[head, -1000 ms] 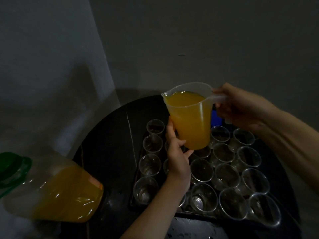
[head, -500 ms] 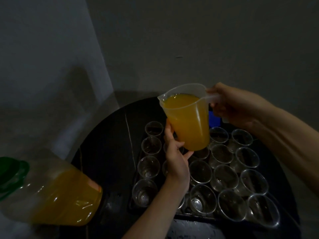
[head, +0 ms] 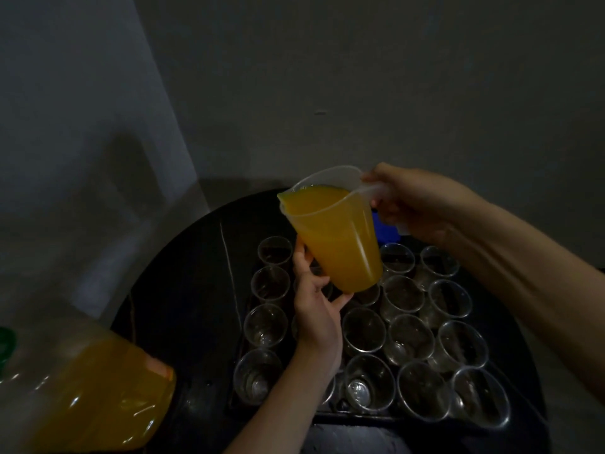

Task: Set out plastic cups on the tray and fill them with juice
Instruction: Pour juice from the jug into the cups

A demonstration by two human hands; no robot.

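Dim light. We are looking down on a round black table (head: 183, 290) set against a grey wall.

A dark tray (head: 360, 418) sits on the table, packed with clear cups (head: 409, 339) standing upright in rows, rims touching or nearly so. Every cup we can see into is dry.

Jug (head: 330, 237): clear plastic, nearly full of orange juice, held in the air above the far-left part of the tray. It tips to the left, with its spout over the left columns of cups. The juice surface reaches right up to the spout lip.

Right hand (head: 419, 204): fingers wrapped round the jug's handle, on the right side, gripping it.

Left hand (head: 314, 309): comes up from the near edge over the tray. Its fingers lie straight along the jug's lower left side and the thumb spreads under the base, so it steadies rather than clasps.

A blue object (head: 388, 232) shows just behind the jug, mostly hidden, and we cannot tell what it is.

Near left, close to the camera and blurred, a large clear bottle (head: 98, 394) leans, partly filled with juice. Its green cap (head: 6, 345) is at the frame's left edge.
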